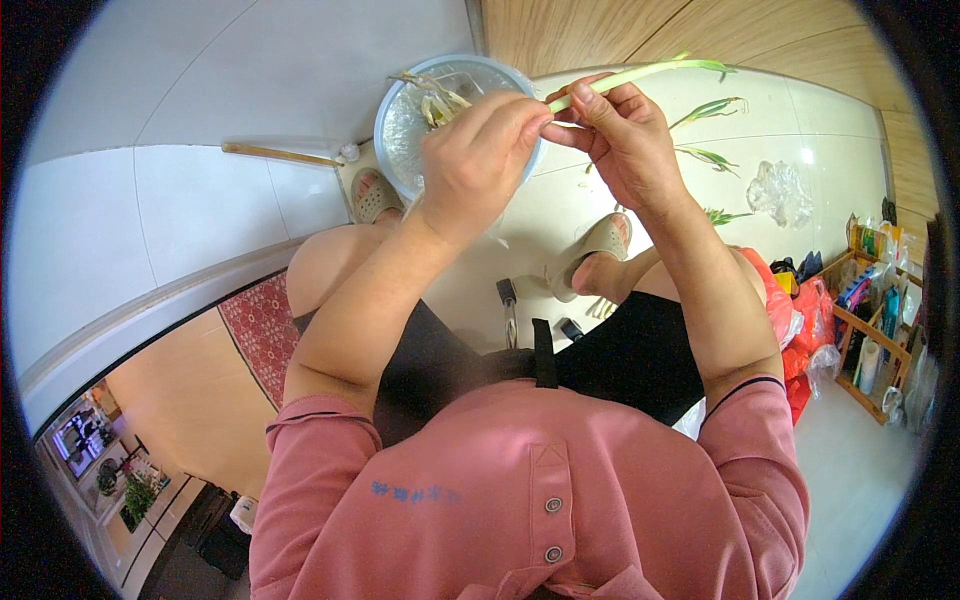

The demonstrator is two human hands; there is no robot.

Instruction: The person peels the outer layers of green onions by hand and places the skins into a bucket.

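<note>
A green onion stalk (637,76) is held up in front of me, its pale end to the left and its green tip at the upper right. Thumb and fingers of my right hand (634,146) grip the stalk. My left hand (476,161) pinches at the pale end, and its fingertips nearly meet those of the right. Below and behind the left hand stands a round bin with a light-blue rim (380,127), lined with clear plastic. Withered outer leaves (439,101) lie in it, partly hidden by that hand.
Green onion tops (709,157) lie on the tiled floor at right, near a crumpled clear plastic bag (780,193). Red plastic bags (814,315) and a wooden rack (874,334) of household goods stand farther right. A wooden stick (281,154) is at left, above a red patterned rug (262,337).
</note>
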